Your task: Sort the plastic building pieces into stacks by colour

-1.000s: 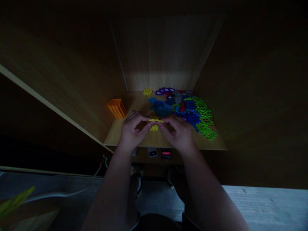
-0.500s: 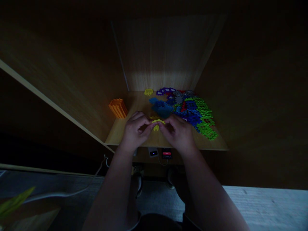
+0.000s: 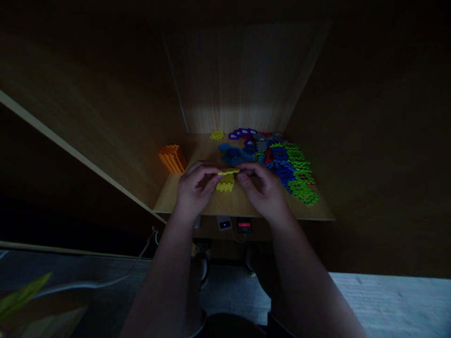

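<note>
**Between the two hands: yellow tile crosswise, left grip firmer**

Item in hand: one yellow toothed tile (image 3: 229,172), seen nearly edge-on. Its visible long axis runs crosswise, from the left fingertips towards the right, with only a slight tilt.

Left hand (image 3: 198,184): thumb and forefinger appear clamped on the tile's left end. It is the nearer hand and, on this view, the one bearing the tile.

Right hand (image 3: 264,188): thumb and forefinger parted, the thumb lower and clear of the tile. The forefinger tip reaches the tile's right end; whether it touches cannot be told.

Governing relation: just below the tile, on the near side of the fingertips and between the two thumbs, sits a yellow toothed block (image 3: 225,186). Its teeth face the wearer. The held tile spans the block's far side; whether the two are joined cannot be determined.

Surroundings, by position from the fingers: translucent blue pieces (image 3: 234,155) lie just beyond the fingertips. Dark blue tiles (image 3: 283,174) and green toothed tiles (image 3: 302,176) lie to the right of the right fingers. An orange toothed stack (image 3: 172,159) stands left of the left fingers, apart from them. Small yellow pieces (image 3: 217,134) lie well beyond the fingertips.
</note>
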Tool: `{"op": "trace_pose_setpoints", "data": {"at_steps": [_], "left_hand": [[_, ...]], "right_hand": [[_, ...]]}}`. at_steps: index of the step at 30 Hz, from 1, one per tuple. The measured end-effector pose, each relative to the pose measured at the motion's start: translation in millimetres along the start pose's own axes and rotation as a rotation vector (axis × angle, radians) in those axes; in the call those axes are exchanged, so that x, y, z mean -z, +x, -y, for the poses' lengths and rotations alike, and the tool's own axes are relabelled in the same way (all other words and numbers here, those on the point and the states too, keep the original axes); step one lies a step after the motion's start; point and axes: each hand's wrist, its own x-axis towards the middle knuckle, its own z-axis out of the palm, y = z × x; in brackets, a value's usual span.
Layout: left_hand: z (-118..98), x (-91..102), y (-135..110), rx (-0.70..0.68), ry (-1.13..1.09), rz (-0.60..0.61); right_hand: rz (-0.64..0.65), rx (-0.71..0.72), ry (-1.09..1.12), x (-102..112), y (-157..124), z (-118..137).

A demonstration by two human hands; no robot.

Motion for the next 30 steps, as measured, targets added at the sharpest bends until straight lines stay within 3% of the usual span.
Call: {"op": "trace_pose_setpoints", "data": {"at_steps": [11,18,25,30], "left_hand": [[0.6,1.3,-0.1,0.005,-0.012,0.015],[11.3,5.3,-5.4,0.136,-0.162,-0.024],[19.6,18.4,-5.6,0.233,-0.130,0.250],[27.8,12.2,-8.7,0.278,-0.104,0.308]], "right_hand": [[0.038,-0.126,0.244,-2.4,0.1,-10.2],[-0.003,-0.097,0.099,-0.9,0.8,-10.4],[0.058,-0.031,-0.071,-1.2,2.6,-14.7],[0.095,-0.040,-0.113,-0.2,3.4,-13.2]]}}
